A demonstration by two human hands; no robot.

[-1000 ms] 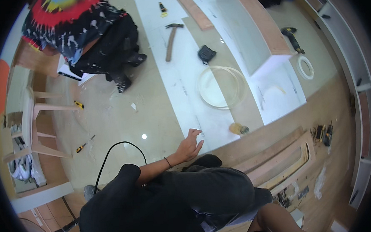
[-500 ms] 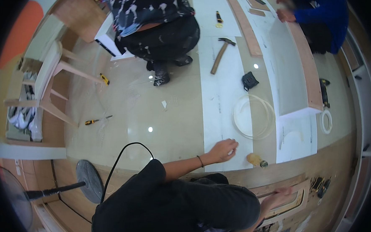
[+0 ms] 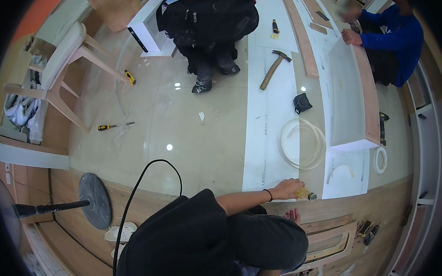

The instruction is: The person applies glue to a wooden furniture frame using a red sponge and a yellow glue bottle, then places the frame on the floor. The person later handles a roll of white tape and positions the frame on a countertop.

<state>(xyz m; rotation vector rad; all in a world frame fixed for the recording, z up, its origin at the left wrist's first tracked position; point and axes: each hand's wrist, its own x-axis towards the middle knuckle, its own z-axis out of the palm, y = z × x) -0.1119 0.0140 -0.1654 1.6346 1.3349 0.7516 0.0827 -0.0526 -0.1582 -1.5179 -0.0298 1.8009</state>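
My left hand [image 3: 288, 188], a dark band on its wrist, reaches to the right and closes around a small clear bottle [image 3: 304, 193] of yellowish contents. The bottle's dark-rimmed neck end [image 3: 312, 197] points away from the hand; whether it stands or lies I cannot tell. Just below, beyond my bent knee, my right hand [image 3: 293, 215] shows only its fingers, slightly bent and apart, with nothing seen in them. My knee hides the rest of that hand. A coil of pale edging strip [image 3: 281, 143] lies above the bottle on white sheeting.
A claw hammer [image 3: 271, 74], a black tape measure [image 3: 302, 103] and a long white panel box [image 3: 354, 95] lie ahead. A co-worker in blue [image 3: 398, 42] holds the box's far end; another person [image 3: 207, 22] stands ahead. A wooden frame [image 3: 343, 234], a screwdriver [image 3: 112, 127] and a fan base [image 3: 95, 201] surround me.
My left hand has moved right and closed on the bottle. My right hand has drawn back from the wooden frame toward my knee. The view has shifted slightly.
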